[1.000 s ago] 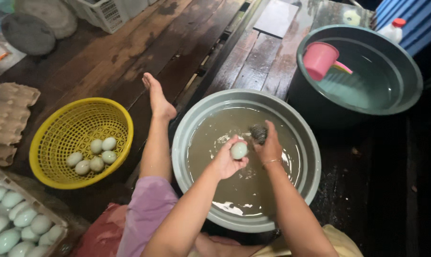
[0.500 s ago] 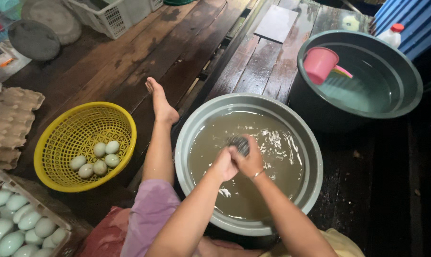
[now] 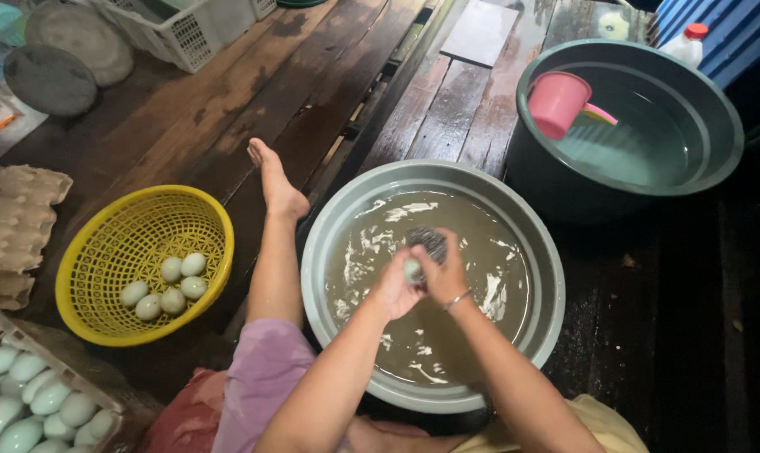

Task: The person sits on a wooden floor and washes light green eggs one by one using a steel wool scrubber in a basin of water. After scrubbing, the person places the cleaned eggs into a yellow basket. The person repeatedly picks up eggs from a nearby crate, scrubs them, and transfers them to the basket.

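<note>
Landmark: grey basin (image 3: pixel 329 252) of murky water.

- Far left of basin: tray of pale eggs (image 3: pixel 28 403), cardboard egg trays (image 3: pixel 15 226) stacked above it.
- Just left of basin: yellow basket (image 3: pixel 103 252), five pale eggs (image 3: pixel 166 285) held inside.
- Over basin centre: egg (image 3: pixel 412 270) pinched in left hand (image 3: pixel 392 289), fingers curled round it.
- Scrubber (image 3: pixel 428 242) gripped by right hand (image 3: pixel 448 273), pressed against egg; hands touching.
- Up right of basin: dark tub (image 3: pixel 715 126), pink scoop (image 3: pixel 556 102) floated inside.
</note>
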